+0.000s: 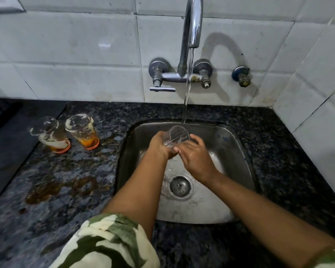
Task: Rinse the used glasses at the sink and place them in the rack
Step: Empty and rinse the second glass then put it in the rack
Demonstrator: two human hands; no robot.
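Glass (pixel 179 134) lies tilted over the sink (pixel 238 151), mouth toward the far stream (pixel 187 97), gripped at its base by the left hand (pixel 161 145), right hand (pixel 195 155) pinching alongside.

Hidden and cut-off parts at the sink

The tap (pixel 191 22) spout runs off the top edge. The clear glass (pixel 179 135) base is covered by the left hand (pixel 160 145) and right hand (pixel 195 155). A dark mat (pixel 6 120) leaves the left edge; its nature is unclear.

Dim, soft-focused wide-angle view; tap (pixel 190 35) casts a shadow on glaring tiles (pixel 75 45).
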